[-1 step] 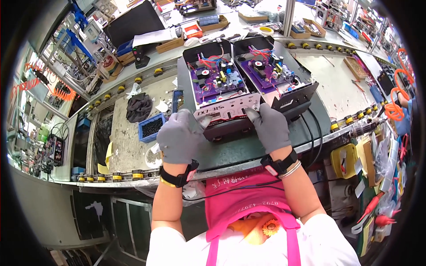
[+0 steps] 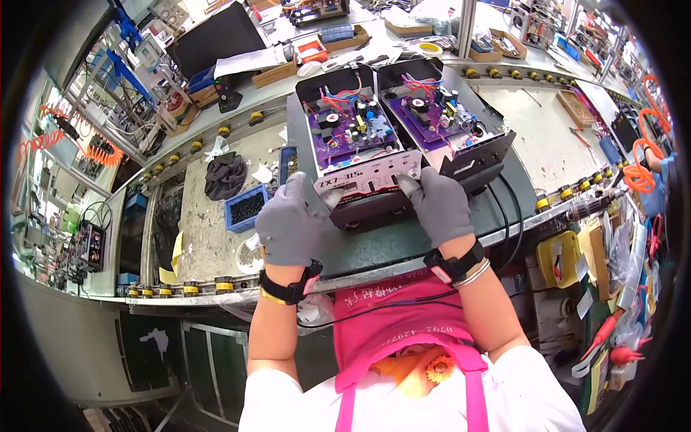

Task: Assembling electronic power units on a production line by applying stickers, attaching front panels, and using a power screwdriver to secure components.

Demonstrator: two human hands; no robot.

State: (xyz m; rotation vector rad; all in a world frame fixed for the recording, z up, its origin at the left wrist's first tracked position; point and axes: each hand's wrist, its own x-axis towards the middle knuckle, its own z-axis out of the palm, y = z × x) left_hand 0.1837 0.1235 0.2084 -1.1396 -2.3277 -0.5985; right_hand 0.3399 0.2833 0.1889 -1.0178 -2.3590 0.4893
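Left hand (image 2: 291,222), gray-gloved, is resting its thumb against the left end of the white front panel (image 2: 371,180); right hand (image 2: 440,205) is placing its thumb at the panel's right end. Fingers are curling around the outer sides, partly hidden — cannot tell whether either hand is truly clamping. The open metal box (image 2: 371,207) is sitting between and just beyond both hands, on the green table mat (image 2: 360,255). A second open box (image 2: 479,160) is standing just beyond the right hand, a blue bin (image 2: 245,225) of black bits just left of the left hand. Handling guess: the box is probably weighing a fair bit, its shell looking stiff and maybe slick; the purple circuit board (image 2: 353,137) and loose wires (image 2: 345,96) are looking fragile — better to be gripping the rigid lower body at both sides, keeping fingers off the parts.
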